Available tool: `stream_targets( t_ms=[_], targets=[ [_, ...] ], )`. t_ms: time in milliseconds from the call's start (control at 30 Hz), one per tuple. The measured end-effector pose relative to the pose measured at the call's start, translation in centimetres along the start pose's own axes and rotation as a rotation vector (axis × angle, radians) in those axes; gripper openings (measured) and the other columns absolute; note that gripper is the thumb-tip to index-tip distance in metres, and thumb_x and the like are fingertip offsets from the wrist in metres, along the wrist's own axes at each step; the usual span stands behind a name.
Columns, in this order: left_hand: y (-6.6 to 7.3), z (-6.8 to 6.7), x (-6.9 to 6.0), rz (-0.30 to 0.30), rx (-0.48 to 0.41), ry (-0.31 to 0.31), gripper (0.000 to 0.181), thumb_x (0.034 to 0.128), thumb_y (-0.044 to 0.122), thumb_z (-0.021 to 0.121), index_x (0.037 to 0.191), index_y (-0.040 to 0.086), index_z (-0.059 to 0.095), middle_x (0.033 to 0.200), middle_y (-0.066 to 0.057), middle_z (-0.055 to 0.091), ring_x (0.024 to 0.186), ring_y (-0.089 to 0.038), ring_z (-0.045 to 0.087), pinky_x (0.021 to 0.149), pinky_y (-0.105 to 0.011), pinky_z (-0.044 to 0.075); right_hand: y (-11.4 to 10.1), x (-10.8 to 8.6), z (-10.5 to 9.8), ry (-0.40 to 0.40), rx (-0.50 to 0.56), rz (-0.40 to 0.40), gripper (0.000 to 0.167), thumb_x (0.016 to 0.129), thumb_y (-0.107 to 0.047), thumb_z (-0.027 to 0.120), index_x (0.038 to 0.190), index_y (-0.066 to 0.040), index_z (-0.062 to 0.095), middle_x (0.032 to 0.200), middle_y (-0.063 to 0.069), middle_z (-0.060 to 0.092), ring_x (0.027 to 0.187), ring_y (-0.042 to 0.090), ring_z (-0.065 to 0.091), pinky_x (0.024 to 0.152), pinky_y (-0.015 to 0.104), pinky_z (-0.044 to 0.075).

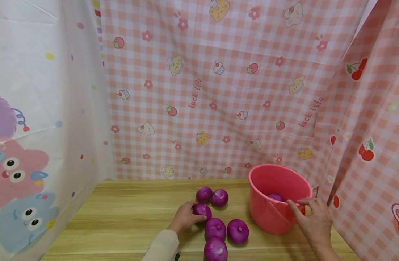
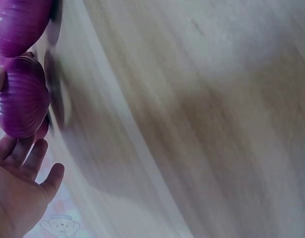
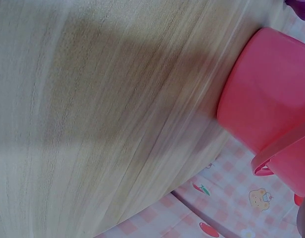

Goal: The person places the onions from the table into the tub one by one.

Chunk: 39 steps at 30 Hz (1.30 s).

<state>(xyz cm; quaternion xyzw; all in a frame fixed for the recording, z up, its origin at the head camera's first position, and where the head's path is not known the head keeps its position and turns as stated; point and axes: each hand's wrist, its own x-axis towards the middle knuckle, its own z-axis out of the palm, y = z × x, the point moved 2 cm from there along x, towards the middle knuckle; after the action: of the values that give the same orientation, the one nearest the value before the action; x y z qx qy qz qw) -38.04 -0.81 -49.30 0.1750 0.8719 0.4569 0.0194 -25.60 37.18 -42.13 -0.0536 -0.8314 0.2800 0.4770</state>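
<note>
Around a purple onion (image 1: 202, 212) on the wooden table lie the fingers and thumb of the left hand (image 1: 185, 217); in the left wrist view this hand (image 2: 19, 183) touches the onion (image 2: 23, 96) with thumb and fingertips. The right hand (image 1: 314, 222) pinches the near right rim of a pink bucket (image 1: 268, 214), thumb and fingers at its edge. Inside the bucket an onion (image 1: 276, 197) shows in part. The right wrist view has the bucket (image 3: 271, 89) at the right, with only a bit of the hand (image 3: 304, 218) at the edge.
Two onions (image 1: 204, 194) (image 1: 220, 198) lie behind the left hand. Nearer the front are three more onions (image 1: 215, 228) (image 1: 237, 231) (image 1: 215, 249). Patterned cloths (image 1: 199, 119) hang behind the table (image 1: 127, 206) and along both sides.
</note>
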Motion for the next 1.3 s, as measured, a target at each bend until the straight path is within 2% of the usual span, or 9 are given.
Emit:
stream_targets(
  t_ms=[200, 333, 467, 567, 767, 1033, 1300],
  targets=[
    [0.2, -0.9, 0.1, -0.007, 0.002, 0.024, 0.064, 0.0772, 0.026, 0.085, 0.126, -0.006, 0.058, 0.118, -0.022, 0.062, 0.107, -0.037, 0.061, 0.094, -0.053, 0.050, 0.1, -0.1, -0.1, -0.006, 0.002, 0.018, 0.027, 0.073, -0.016, 0.089, 0.087, -0.001, 0.071, 0.094, 0.013, 0.061, 0.094, 0.028, 0.051, 0.078, 0.042, 0.039],
    [0.5, -1.5, 0.2, 0.014, 0.024, 0.050, 0.067, 0.0773, 0.026, 0.085, 0.127, -0.007, 0.057, 0.120, -0.024, 0.061, 0.109, -0.038, 0.060, 0.094, -0.053, 0.050, 0.1, -0.1, -0.1, -0.009, -0.003, 0.029, 0.027, 0.073, -0.016, 0.089, 0.087, -0.001, 0.071, 0.094, 0.013, 0.061, 0.095, 0.028, 0.051, 0.079, 0.042, 0.039],
    [0.5, -2.2, 0.5, 0.024, 0.032, 0.080, 0.066, 0.0781, 0.027, 0.085, 0.127, -0.007, 0.058, 0.120, -0.023, 0.062, 0.109, -0.037, 0.060, 0.095, -0.051, 0.050, 0.0, -0.1, -0.1, -0.022, -0.011, 0.047, 0.027, 0.074, -0.018, 0.089, 0.088, -0.002, 0.071, 0.095, 0.013, 0.061, 0.096, 0.029, 0.051, 0.080, 0.044, 0.039],
    [0.7, -2.8, 0.7, 0.022, 0.040, 0.107, 0.065, 0.0783, 0.029, 0.084, 0.126, -0.007, 0.058, 0.118, -0.022, 0.063, 0.107, -0.035, 0.061, 0.094, -0.050, 0.051, 0.1, -0.1, -0.1, -0.014, -0.006, 0.032, 0.028, 0.073, -0.017, 0.089, 0.087, -0.001, 0.071, 0.094, 0.013, 0.061, 0.095, 0.028, 0.051, 0.079, 0.044, 0.039],
    [1.8, -3.9, 0.8, 0.004, 0.027, 0.131, 0.064, 0.0797, 0.030, 0.083, 0.127, -0.006, 0.058, 0.118, -0.021, 0.063, 0.106, -0.033, 0.062, 0.092, -0.047, 0.053, 0.1, -0.1, 0.0, 0.014, -0.004, -0.014, 0.027, 0.071, -0.015, 0.090, 0.085, -0.001, 0.071, 0.090, 0.012, 0.061, 0.090, 0.026, 0.051, 0.076, 0.035, 0.037],
    [3.7, -5.2, 1.5, -0.006, -0.051, 0.136, 0.066, 0.0814, 0.029, 0.082, 0.133, -0.003, 0.055, 0.125, -0.020, 0.061, 0.113, -0.034, 0.060, 0.096, -0.046, 0.052, -0.1, 0.0, 0.0, 0.004, -0.012, -0.007, 0.027, 0.073, -0.016, 0.089, 0.086, -0.002, 0.070, 0.091, 0.012, 0.059, 0.091, 0.026, 0.051, 0.076, 0.032, 0.037],
    [5.6, -6.0, 2.4, -0.003, -0.064, 0.148, 0.063, 0.0821, 0.030, 0.081, 0.133, 0.004, 0.055, 0.129, -0.016, 0.059, 0.119, -0.033, 0.058, 0.097, -0.046, 0.051, -0.1, -0.1, -0.1, 0.011, -0.005, -0.013, 0.027, 0.072, -0.015, 0.090, 0.085, -0.002, 0.070, 0.089, 0.011, 0.059, 0.092, 0.025, 0.051, 0.078, 0.024, 0.035]
  ],
)
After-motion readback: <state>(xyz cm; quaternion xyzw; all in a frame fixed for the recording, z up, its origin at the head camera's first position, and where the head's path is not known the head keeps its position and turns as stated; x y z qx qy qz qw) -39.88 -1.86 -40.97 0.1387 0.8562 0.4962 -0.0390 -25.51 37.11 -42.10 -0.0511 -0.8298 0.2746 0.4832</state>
